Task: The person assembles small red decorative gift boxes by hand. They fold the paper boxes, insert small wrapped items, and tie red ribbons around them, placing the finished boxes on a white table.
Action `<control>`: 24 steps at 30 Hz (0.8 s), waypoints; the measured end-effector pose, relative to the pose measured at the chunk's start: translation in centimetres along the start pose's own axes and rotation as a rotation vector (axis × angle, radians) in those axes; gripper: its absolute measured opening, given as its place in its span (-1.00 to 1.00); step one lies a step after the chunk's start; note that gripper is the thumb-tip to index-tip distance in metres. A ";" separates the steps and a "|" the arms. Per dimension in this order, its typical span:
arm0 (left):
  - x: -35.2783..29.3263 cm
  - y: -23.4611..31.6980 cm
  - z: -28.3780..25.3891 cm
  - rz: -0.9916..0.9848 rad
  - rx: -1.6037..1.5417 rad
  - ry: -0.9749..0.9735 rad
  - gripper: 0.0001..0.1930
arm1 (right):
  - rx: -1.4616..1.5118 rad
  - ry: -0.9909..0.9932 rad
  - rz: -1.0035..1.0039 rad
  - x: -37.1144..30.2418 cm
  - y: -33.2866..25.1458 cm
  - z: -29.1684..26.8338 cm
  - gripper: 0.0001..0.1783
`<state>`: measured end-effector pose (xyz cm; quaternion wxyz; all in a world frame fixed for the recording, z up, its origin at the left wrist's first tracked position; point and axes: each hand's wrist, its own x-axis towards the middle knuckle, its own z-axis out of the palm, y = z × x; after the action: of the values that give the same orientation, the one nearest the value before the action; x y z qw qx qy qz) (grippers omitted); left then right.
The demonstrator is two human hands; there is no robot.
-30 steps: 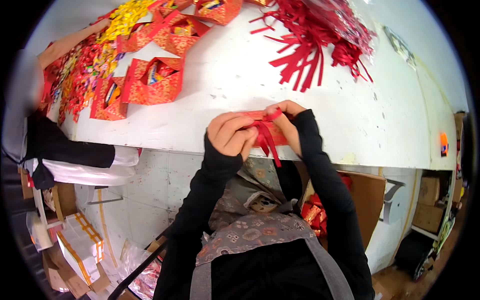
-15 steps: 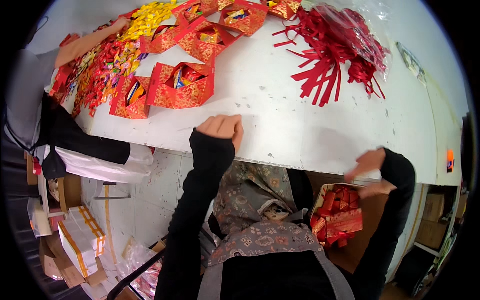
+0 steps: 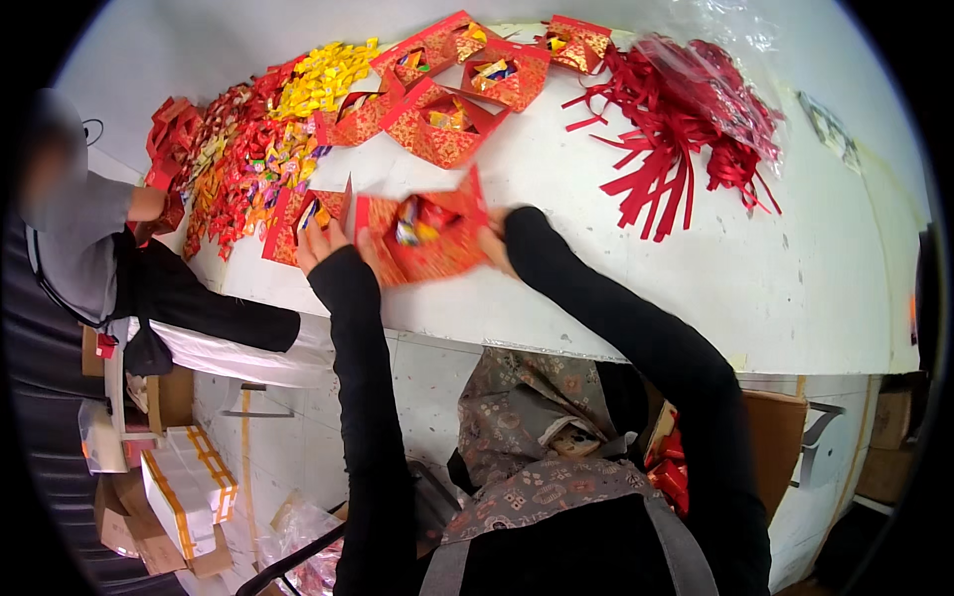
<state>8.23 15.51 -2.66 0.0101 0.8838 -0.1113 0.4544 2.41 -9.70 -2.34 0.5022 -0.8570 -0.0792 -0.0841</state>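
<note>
And there it was, the red-and-gold box [image 3: 437, 262] between the two hands, blurred, its open top showing bright packets [image 3: 417, 223]! The left fingers [image 3: 320, 242] were spread, thumb against the box's left side; the right fingers [image 3: 493, 244] met its right side, partly hidden, so how far they had closed I couldn't tell. Tight on the left: a neighbouring box [image 3: 282, 236] sat right at the left fingertips, with a heap of sweets [image 3: 243, 149] farther out that way. Ahead of both hands, more boxes [image 3: 437, 144] hemmed in the far side. Nearer the body, a strip of white desk [image 3: 467, 313] lay between the fingers and the front edge. The real room was rightward, where white surface stretched from the right fingers toward the red ribbons [image 3: 661, 184], well apart.
</note>
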 end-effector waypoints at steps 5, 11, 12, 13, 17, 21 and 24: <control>-2.5 7.1 -6.1 -0.083 -0.428 -0.290 -0.64 | 0.254 -0.047 0.273 -10.0 -3.6 -5.7 -0.61; -0.8 14.7 -13.1 -0.623 -1.891 -0.989 -0.30 | 0.079 -0.163 0.115 -14.0 -5.4 -6.7 -0.32; -0.3 15.8 -14.4 -0.450 -1.674 -1.025 -0.26 | 0.087 -0.238 0.116 -13.9 -4.5 -5.9 -0.29; -0.1 17.1 -15.2 -0.270 -1.469 -1.043 -0.21 | 0.132 -0.220 0.065 -13.8 -3.8 -5.5 -0.27; -3.3 16.6 -8.7 0.065 -1.144 -0.609 -0.39 | 0.645 -0.329 0.467 -8.3 2.0 -7.7 -0.72; -2.4 17.5 -9.9 0.071 -1.014 -0.562 -0.46 | -0.343 0.139 -0.098 0.3 6.7 -15.2 -0.83; -2.1 18.3 -9.9 0.062 -0.948 -0.538 -0.48 | -0.638 0.415 -0.222 4.3 12.3 -16.6 -0.82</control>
<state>-4.68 -0.76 -0.08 0.3651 0.8637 -0.3288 0.1122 8.23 -29.97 -3.79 0.2038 -0.9210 -0.0378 -0.3298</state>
